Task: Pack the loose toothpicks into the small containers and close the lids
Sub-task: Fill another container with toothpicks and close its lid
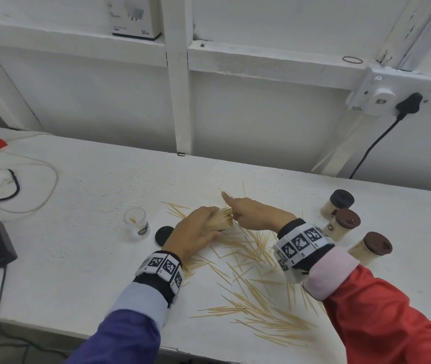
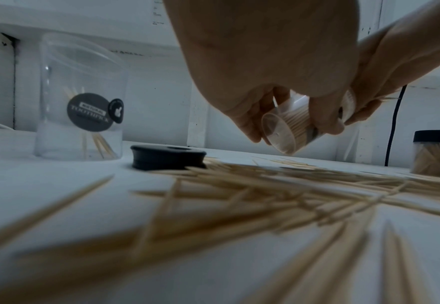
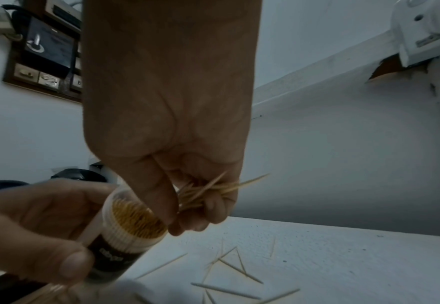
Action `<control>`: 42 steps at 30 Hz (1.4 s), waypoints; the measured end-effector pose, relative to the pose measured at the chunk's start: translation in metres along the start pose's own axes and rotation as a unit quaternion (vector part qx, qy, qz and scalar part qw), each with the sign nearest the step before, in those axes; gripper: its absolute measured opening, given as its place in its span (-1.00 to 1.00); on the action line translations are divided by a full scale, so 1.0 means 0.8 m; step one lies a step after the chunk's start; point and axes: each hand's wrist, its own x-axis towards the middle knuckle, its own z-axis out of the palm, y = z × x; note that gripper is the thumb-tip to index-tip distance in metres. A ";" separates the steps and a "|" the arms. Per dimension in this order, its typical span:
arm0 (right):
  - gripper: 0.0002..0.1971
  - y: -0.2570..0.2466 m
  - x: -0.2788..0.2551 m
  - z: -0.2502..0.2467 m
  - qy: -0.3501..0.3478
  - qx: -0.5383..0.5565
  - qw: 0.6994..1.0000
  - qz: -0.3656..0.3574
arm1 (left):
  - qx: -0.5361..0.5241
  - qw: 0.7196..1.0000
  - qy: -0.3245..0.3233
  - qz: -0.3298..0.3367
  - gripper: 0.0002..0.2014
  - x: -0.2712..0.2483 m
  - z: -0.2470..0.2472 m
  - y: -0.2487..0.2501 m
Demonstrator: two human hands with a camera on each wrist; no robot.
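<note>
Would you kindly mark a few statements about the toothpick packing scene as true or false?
1. The left hand holds a tilted container crammed with toothpicks. True.
2. The right hand is empty. False: it pinches a small bundle of toothpicks.
3. Three lidded containers stand to the right of the hands. True.
4. The upright clear container on the left is full. False: it holds only a few toothpicks.
5. A loose black lid lies on the table. True.
</note>
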 end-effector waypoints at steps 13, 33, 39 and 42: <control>-0.17 0.012 0.007 0.012 0.087 -0.111 0.990 -0.023 | 0.002 1.000 -0.010 -0.009 -0.39 0.001 0.000 0.003; -0.38 0.027 -0.001 -0.005 0.103 0.113 0.987 -0.048 | 0.008 1.000 -0.007 -0.009 -0.38 0.001 -0.002 0.004; -0.79 0.030 -0.006 -0.009 0.192 0.136 0.970 -0.057 | -0.007 1.000 -0.004 -0.025 -0.37 0.003 -0.002 0.004; -0.85 0.028 -0.004 0.000 0.196 0.125 0.971 -0.059 | -0.010 1.000 -0.001 -0.029 -0.37 0.002 -0.002 0.005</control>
